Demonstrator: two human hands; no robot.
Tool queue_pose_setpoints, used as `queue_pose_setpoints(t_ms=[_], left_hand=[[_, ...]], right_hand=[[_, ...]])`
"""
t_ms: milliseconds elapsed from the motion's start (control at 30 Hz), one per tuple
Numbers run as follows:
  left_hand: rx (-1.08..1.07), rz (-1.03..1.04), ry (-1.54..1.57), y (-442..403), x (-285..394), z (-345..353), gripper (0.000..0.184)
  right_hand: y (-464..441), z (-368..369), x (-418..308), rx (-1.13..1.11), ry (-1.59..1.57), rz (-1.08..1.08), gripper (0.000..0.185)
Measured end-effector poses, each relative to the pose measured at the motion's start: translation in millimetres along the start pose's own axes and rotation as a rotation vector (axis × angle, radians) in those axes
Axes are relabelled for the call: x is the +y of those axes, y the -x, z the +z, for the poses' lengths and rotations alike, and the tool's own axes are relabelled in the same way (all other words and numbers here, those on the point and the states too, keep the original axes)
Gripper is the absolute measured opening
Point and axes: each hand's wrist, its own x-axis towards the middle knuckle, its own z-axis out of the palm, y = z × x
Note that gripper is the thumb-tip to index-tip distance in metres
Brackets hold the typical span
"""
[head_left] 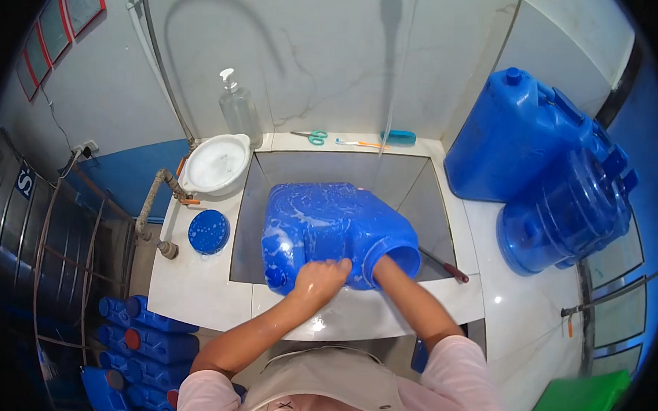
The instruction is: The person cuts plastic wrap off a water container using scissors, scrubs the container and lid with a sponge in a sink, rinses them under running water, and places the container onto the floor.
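Along the sink's back ledge lie teal-handled scissors (317, 138), a toothbrush (361, 144) and a blue brush (398, 138), with a clear pump bottle (239, 113) near the left corner. A white basin (217, 164) with froth inside and a round blue lid (209, 232), dotted with droplets, sit left of the sink (426, 191). Blue jerrycans (493, 139) and a ribbed, see-through water bottle (537, 222) crowd the right counter; a dark-handled tool (452, 271) leans across the sink's near right rim, just beside the jug's mouth.

The blue jug (329, 205) lies on its side over the sink, streaked with white suds. It is glossy plastic, boxy with rounded corners and a wide round mouth. The left hand (318, 277) grips its near side, fingers curled. The right forearm (416, 305) enters the mouth; I cannot tell how the right hand inside is shaped.
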Motion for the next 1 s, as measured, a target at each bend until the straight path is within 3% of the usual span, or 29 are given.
queue_pose_setpoints(t_ms=[100, 267, 367, 400, 433, 567, 633, 667, 700, 767, 833, 933, 1000], left_hand=[[0.136, 0.026, -0.037, 12, 3, 2, 0.005], [0.191, -0.027, 0.026, -2, -10, 5, 0.004], [0.046, -0.092, 0.058, -17, -27, 8, 0.007], [-0.038, -0.098, 0.078, -23, -33, 8, 0.012], [-0.124, -0.102, 0.096, -29, -40, 9, 0.017], [-0.123, -0.188, 0.121, -38, -79, 7, 0.024], [-0.065, -0.257, 0.187, -38, -95, 7, 0.023], [-0.062, -0.263, 0.185, -36, -97, 12, 0.023], [0.001, -0.259, 0.23, -35, -98, 20, 0.025], [0.006, -0.327, 0.261, -40, -97, 25, 0.032], [-0.003, -0.378, 0.298, -52, -103, 44, 0.036], [-0.037, -0.447, 0.359, -73, -108, 45, 0.041], [-0.07, -0.464, 0.401, -81, -111, 44, 0.043]], right_hand=[[-15, 2, 7, -0.018, 0.161, 0.01, 0.03], [22, -41, 5, -0.158, 0.689, 0.058, 0.03], [46, -47, -29, -0.308, 1.057, 0.157, 0.03], [61, -35, -68, -0.421, 1.19, 0.33, 0.03], [69, -32, -85, -0.329, 1.239, 0.29, 0.028], [72, -10, -179, -0.014, 1.454, 0.185, 0.022], [54, 8, -227, 0.146, 1.266, -0.172, 0.017], [33, 22, -246, 0.175, 1.216, -0.213, 0.017], [-1, 34, -245, 0.225, 1.137, -0.483, 0.017], [-83, 72, -247, 0.243, 0.981, -0.603, 0.018], [-162, 103, -242, 0.227, 0.85, -0.652, 0.024], [-197, 103, -234, 0.36, 0.773, -0.741, 0.025], [-176, 45, -243, 0.205, 0.726, -0.516, 0.023]])
